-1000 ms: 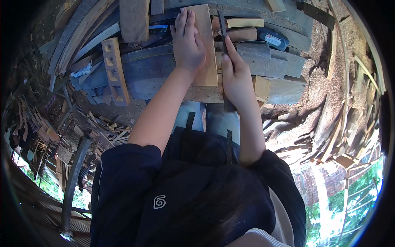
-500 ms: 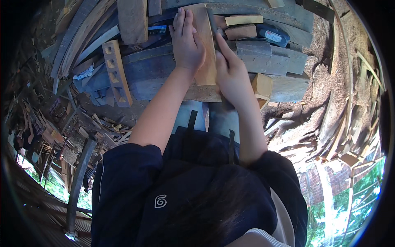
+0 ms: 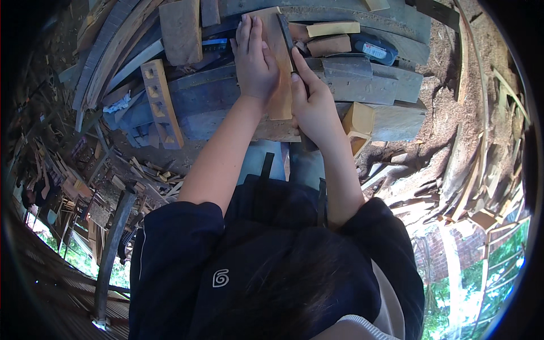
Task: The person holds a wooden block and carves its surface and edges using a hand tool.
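Beneath my left hand [image 3: 256,71] lies a light brown wooden board [image 3: 280,90], angled slightly on the workbench [image 3: 212,90]. The hand presses flat on the board's left part, fingers stretched toward its far end. My right hand [image 3: 311,102] is closed around a long, dark, narrow bar that looks like a file [image 3: 285,35]. The index finger stretches along the file, which lies against the board's right edge. The file's near end shows below the right hand; its middle is covered by the fingers.
A wooden piece with several square holes [image 3: 160,105] lies left on the bench. A hollow wooden block [image 3: 358,126] sits right of my right hand. Small wood blocks [image 3: 333,28] and a dark blue labelled object [image 3: 374,50] lie at the far right. Wood scraps [image 3: 470,187] litter the ground.
The file and right hand, blurred by motion before, now show sharply, with the hand slightly nearer my body. The left hand stays flat on the board.
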Available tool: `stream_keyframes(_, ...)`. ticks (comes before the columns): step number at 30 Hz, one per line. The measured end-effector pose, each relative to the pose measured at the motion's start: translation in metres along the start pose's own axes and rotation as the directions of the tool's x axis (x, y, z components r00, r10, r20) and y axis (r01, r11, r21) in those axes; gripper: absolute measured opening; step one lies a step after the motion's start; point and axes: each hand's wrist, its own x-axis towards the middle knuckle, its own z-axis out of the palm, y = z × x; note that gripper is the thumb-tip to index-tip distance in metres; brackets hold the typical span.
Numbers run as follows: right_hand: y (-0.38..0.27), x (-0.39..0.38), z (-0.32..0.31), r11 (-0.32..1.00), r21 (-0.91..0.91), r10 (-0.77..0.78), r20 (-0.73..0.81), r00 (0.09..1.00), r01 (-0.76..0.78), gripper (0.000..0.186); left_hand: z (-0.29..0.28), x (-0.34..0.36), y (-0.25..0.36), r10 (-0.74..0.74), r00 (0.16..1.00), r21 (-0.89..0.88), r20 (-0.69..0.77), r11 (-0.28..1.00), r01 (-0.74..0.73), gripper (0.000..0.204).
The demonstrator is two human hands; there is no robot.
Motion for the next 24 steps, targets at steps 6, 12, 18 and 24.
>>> stream_keyframes(6, 0.009, 0.002, -0.005, 0.977, -0.128, -0.178, -0.067, 0.982, 0.169, 0.047, 0.000, 0.002, 0.005, -0.028, 0.999, -0.020, 0.017, 0.999, 0.028, 0.052)
stream_keyframes(12, -0.011, 0.026, -0.001, 0.996, -0.086, -0.023, -0.009, 1.000, 0.022, 0.047, 0.003, 0.000, -0.003, 0.004, 1.000, 0.005, 0.001, 1.000, -0.004, 0.053)
stream_keyframes(18, 0.010, -0.008, -0.012, 0.987, -0.126, -0.107, -0.034, 0.994, 0.101, 0.048, 0.001, 0.001, 0.007, -0.019, 1.000, -0.011, 0.023, 1.000, 0.019, 0.053)
stream_keyframes(24, -0.007, 0.032, -0.001, 0.992, -0.089, -0.090, -0.012, 0.996, 0.089, 0.048, 0.000, -0.002, -0.002, -0.026, 0.999, 0.029, 0.033, 0.999, 0.025, 0.052)
